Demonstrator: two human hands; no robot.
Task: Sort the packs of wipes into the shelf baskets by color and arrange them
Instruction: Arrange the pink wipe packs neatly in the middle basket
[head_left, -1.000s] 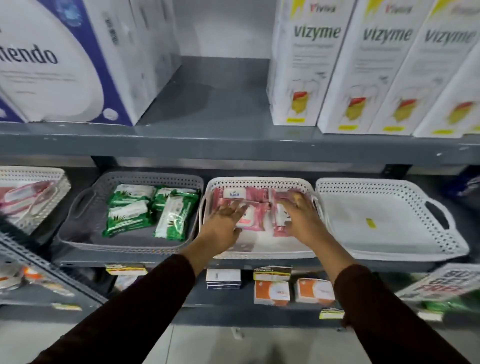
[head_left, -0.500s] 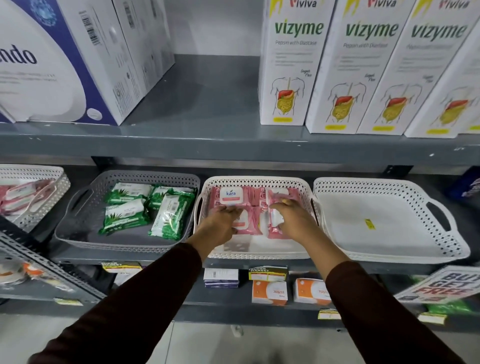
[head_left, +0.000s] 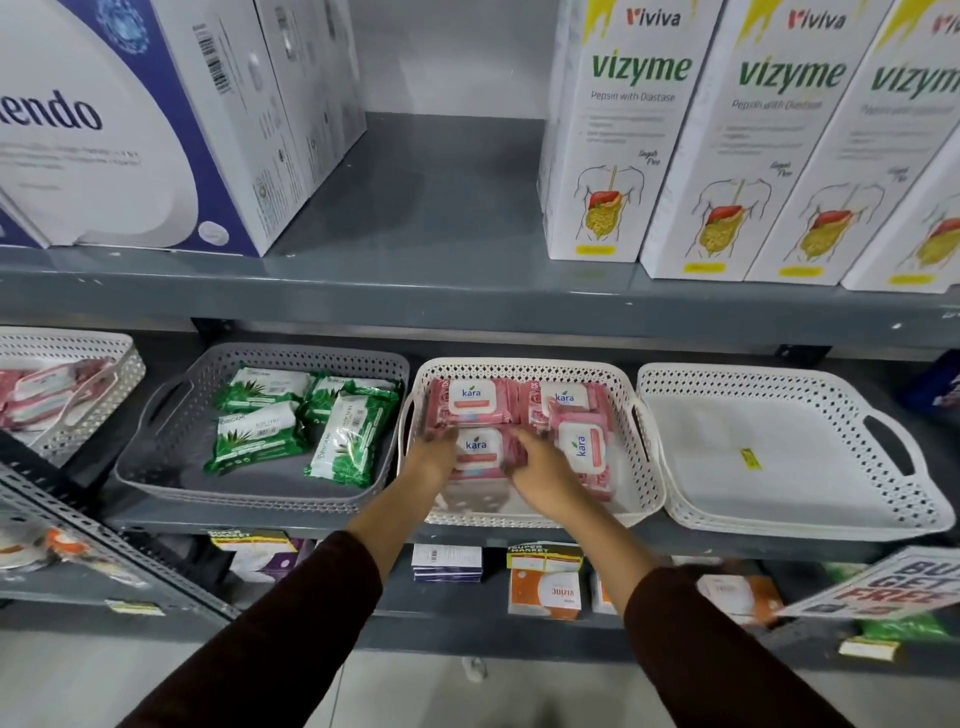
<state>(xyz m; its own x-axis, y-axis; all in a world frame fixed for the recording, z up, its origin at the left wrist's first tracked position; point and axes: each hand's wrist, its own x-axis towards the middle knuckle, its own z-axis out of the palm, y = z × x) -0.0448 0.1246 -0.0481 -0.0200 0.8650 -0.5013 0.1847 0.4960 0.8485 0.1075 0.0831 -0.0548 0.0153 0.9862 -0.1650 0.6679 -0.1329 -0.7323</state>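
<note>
Pink wipes packs (head_left: 475, 402) fill the white middle basket (head_left: 644, 457) on the shelf; both hands, left hand (head_left: 434, 457) and right hand (head_left: 540, 467), clasp the front-left pack (head_left: 480, 447), fingers narrow around its ends. Best slid squarely against its neighbours. Earlier the hands lay farther back.

Glossy plastic-film pink packs (head_left: 477, 448) in a perforated matt white plastic basket (head_left: 524, 366) on painted grey metal shelf (head_left: 467, 306).

Both arms wear long, dark brown sleeves, plain and close-fitting, ending at the wrists. The left sleeve (head_left: 291, 629) and right sleeve (head_left: 711, 644) carry no markings. The hands are bare, without rings or watch.
</note>
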